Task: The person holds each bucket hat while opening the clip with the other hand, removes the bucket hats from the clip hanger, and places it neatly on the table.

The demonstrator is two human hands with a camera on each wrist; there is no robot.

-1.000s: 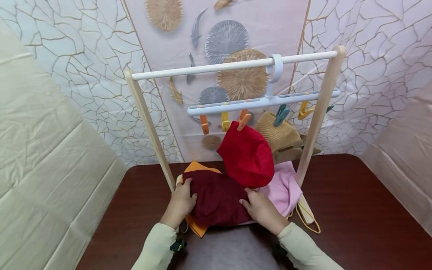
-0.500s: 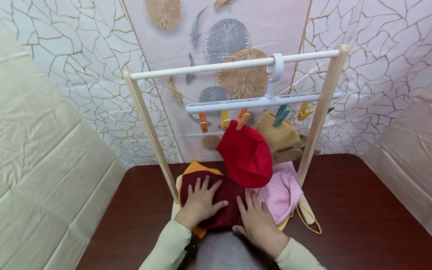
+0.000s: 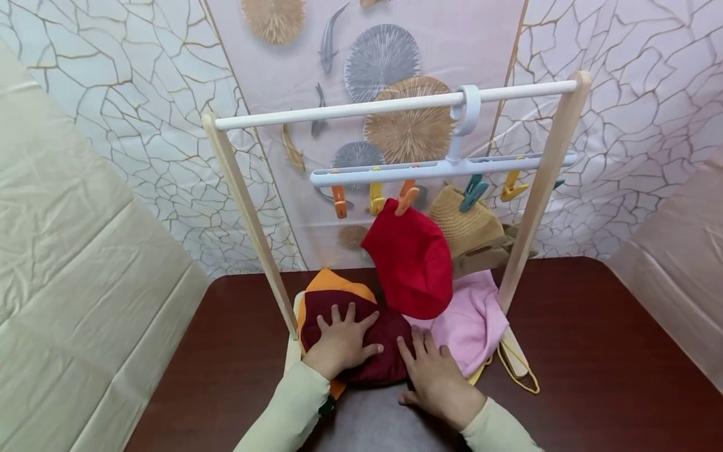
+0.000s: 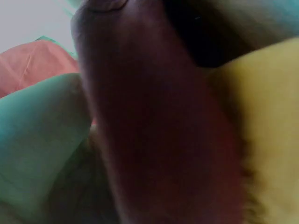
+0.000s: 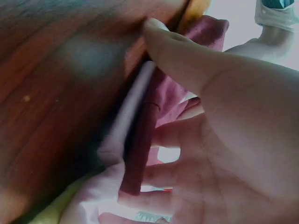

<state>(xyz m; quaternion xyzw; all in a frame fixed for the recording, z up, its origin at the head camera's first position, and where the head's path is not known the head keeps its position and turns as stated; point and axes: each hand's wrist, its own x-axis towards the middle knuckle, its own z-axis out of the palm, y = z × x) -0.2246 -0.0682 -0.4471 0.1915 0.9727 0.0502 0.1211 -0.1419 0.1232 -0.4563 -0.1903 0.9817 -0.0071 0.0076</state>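
The wooden table carries the drying rack, whose rod bears a pale blue hanger toward one o'clock in the head view. Toward six o'clock lies the maroon cloth, over an orange cloth that peeks out at its eleven and seven. The pink cloth sits at its three o'clock. The red cap hangs at its one; whether the cap's low edge touches the maroon, I cannot tell. The left hand rests across the maroon cloth, fingers straight and fanned wide, gripping nothing. The right hand lies at its four o'clock, fingers also long and spread, tips along the border of maroon and pink. Smaller again, the orange peg pinches the cap's upper edge

To press the cloth well, I would spread the weight evenly and smooth outward from the left hand toward nine and three o'clock. The right fingertips probably want a lighter touch, since a hard push there could drag the pink along
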